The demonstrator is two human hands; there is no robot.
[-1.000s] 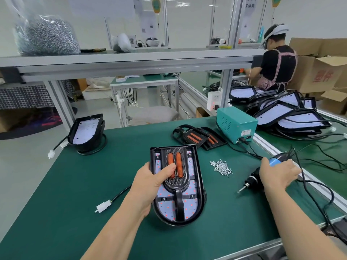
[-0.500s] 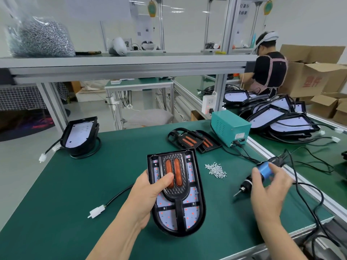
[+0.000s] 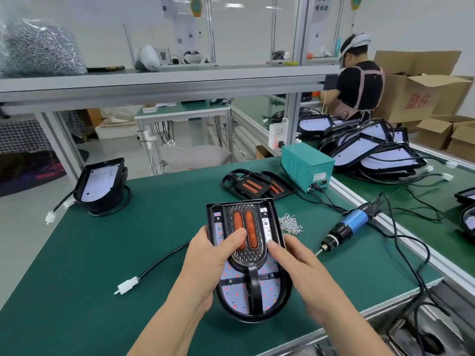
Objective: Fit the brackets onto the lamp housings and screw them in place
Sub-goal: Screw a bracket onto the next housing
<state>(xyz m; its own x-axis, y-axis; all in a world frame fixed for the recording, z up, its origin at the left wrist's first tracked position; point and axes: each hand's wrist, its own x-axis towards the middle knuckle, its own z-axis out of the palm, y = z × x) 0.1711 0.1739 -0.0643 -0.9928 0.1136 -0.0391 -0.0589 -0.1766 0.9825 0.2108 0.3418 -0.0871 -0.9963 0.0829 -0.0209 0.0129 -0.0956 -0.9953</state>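
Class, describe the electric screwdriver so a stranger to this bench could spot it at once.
Start at the green bench. Right of the lamp housing at its front edge lies the electric screwdriver, just past the screw pile. Only it has a blue-banded black barrel with a metal tip.

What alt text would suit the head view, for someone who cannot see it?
A left hand and a right hand hold a black lamp housing at a green table, the left thumb pressing the bracket fitted in it. A screwdriver and loose screws lie to the right.
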